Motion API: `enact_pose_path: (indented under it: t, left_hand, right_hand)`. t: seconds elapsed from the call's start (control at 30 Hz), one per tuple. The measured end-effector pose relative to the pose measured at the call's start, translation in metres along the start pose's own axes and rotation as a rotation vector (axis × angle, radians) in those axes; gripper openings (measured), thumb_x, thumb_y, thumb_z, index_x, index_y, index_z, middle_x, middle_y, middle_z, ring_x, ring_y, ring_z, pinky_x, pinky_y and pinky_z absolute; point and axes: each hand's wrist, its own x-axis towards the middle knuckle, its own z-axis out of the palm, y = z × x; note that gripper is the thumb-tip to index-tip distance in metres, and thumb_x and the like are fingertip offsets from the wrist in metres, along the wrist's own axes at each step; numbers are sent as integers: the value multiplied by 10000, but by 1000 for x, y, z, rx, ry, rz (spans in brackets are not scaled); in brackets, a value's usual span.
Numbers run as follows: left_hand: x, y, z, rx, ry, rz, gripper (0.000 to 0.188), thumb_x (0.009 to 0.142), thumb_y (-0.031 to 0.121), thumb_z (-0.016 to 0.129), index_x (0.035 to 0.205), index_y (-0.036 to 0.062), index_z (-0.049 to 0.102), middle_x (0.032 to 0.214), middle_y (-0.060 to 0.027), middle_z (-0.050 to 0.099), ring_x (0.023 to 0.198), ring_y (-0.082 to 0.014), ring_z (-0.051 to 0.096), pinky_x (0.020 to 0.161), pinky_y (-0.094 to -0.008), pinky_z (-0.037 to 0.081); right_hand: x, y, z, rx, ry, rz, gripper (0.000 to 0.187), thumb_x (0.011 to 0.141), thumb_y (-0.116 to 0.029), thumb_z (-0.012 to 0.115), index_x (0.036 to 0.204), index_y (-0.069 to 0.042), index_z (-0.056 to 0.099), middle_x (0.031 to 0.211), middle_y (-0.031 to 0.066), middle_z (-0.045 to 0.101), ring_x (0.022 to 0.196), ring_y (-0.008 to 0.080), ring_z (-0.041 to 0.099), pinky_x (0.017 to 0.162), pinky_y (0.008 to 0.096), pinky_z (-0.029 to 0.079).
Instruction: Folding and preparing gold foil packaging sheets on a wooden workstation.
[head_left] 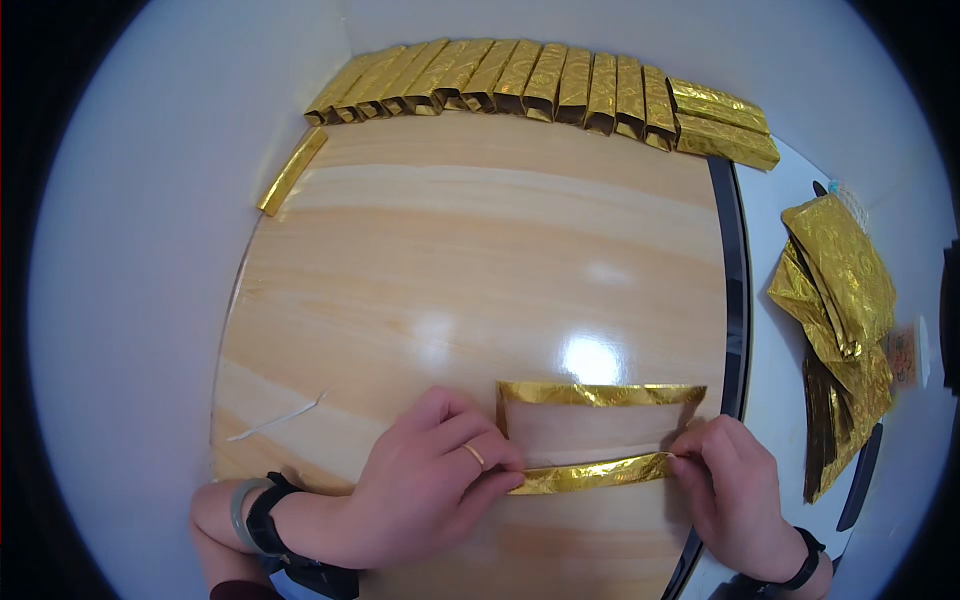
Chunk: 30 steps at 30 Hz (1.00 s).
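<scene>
A sheet of gold foil paper (590, 425) lies pale side up near the table's front right. Its far edge and sides show gold strips, and its near edge is folded into a gold band. My left hand (425, 485), with a ring on one finger, pinches the left end of that band between thumb and fingers. At the band's right end, my right hand (735, 485) grips the corner between thumb and fingers. Both hands are closed on the paper, and their fingertips partly cover its near corners.
Several folded gold paper tubes (545, 80) stand in a row along the far edge. One gold strip (292, 172) lies at the far left. A thin white strip (278, 417) is left of my hands. Gold foil sheets (840, 280) are piled right, beyond a dark table edge (735, 300).
</scene>
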Motion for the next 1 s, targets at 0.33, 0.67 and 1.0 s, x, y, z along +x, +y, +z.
enact_pose_path:
  t: [0.33,0.67,1.0]
  left_hand:
    - [5,0,2,99,106,-10,196,686,46,790,815,76,646,776,-43,621,720,-245,566,629,-344,464]
    - [7,-6,-2,120,61,59,190,688,83,799,835,88,678,734,-42,596,657,-225,567,543,-326,461]
    - [3,-1,1,60,30,26,188,695,104,814,829,81,684,729,-46,623,631,-218,603,530,-317,488]
  right_hand:
    - [-4,-1,8,-58,9,53,268,854,-8,621,1117,-8,566,980,152,591,826,279,616,675,340,457]
    - [-4,2,6,3,33,47,241,812,4,684,1021,-6,564,908,170,600,762,322,599,648,367,485]
    - [1,13,4,-34,26,-47,269,724,61,712,915,-9,538,827,111,591,693,269,552,592,347,452]
